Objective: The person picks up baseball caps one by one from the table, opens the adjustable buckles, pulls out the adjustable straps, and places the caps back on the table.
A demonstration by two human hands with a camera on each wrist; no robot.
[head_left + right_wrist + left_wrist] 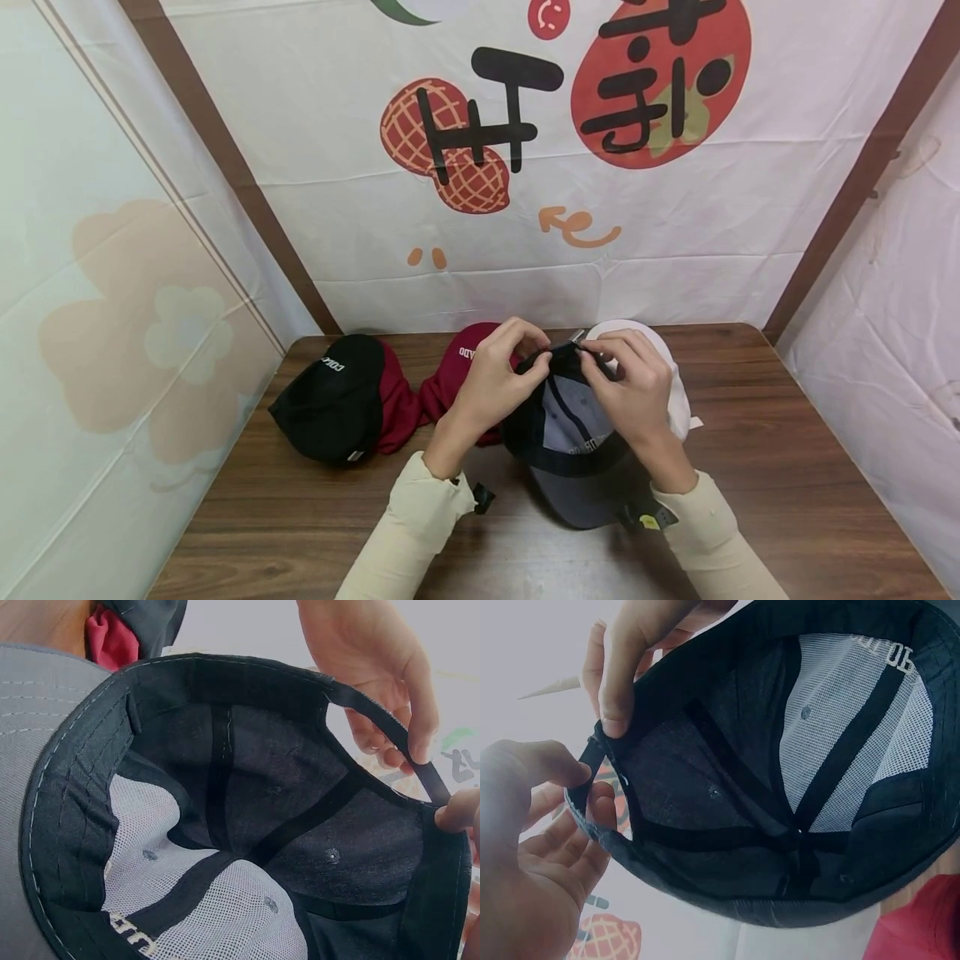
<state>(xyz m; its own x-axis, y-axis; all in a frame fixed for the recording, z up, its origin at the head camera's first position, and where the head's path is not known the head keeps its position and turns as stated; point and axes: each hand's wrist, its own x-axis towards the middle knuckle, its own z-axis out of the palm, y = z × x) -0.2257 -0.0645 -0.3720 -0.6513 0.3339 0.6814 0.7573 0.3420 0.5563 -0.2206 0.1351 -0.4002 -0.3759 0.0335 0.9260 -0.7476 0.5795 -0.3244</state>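
Observation:
A dark grey baseball cap [577, 493] is held tilted, its inside facing up and its brim pointing toward the person. Light mesh lining and black seam tapes show inside it. My left hand [498, 375] pinches the back strap [592, 759] between thumb and fingers. With my right hand [637, 385] I pinch the cap's rear edge, where the strap meets it. An open gap lies between strap and crown, seen in the right wrist view beside the dark crown lining [285, 795]. The fingertips of my right hand are partly cut off there.
A black cap [330, 408] with white lettering lies at the left, against maroon fabric [399, 400]. Behind my left hand is a maroon cap [461, 367], and behind my right a white cap [678, 400]. All rest on a wooden table [765, 467] before a printed curtain [330, 200].

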